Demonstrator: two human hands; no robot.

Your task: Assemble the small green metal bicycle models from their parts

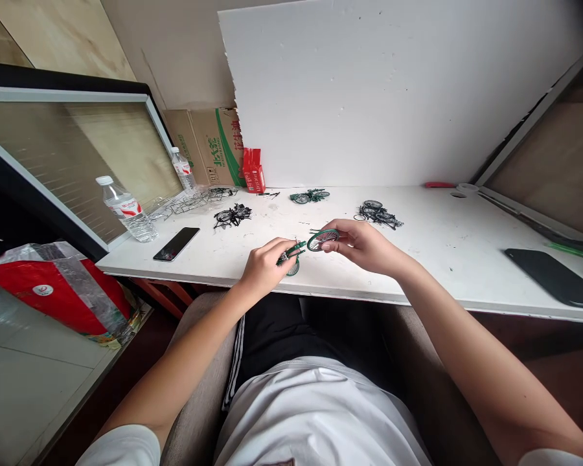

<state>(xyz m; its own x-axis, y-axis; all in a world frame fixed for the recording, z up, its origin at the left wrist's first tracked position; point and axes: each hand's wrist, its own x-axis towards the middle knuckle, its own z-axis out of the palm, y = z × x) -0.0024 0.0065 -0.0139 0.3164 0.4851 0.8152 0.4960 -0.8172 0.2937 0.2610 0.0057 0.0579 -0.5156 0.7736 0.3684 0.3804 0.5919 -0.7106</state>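
Observation:
Near the front edge of the white table (418, 272), my left hand (267, 264) is closed on a green model bicycle frame (297, 248). A green wheel (292, 266) shows below those fingers, and part of the frame is hidden by them. My right hand (362, 244) pinches a green-rimmed toy wheel (322, 240) between thumb and fingers. The wheel is tilted and close to the frame's tip; I cannot tell whether they touch. Beyond my hands lies a green model bicycle (309, 195) on its side.
Black model bicycles lie at left (232, 215) and right (379, 213). A phone (176, 244), a water bottle (127, 208) and wire-like part frames (184, 204) are on the left. A small red box (253, 171) stands at the back. A black flat object (556, 277) lies far right.

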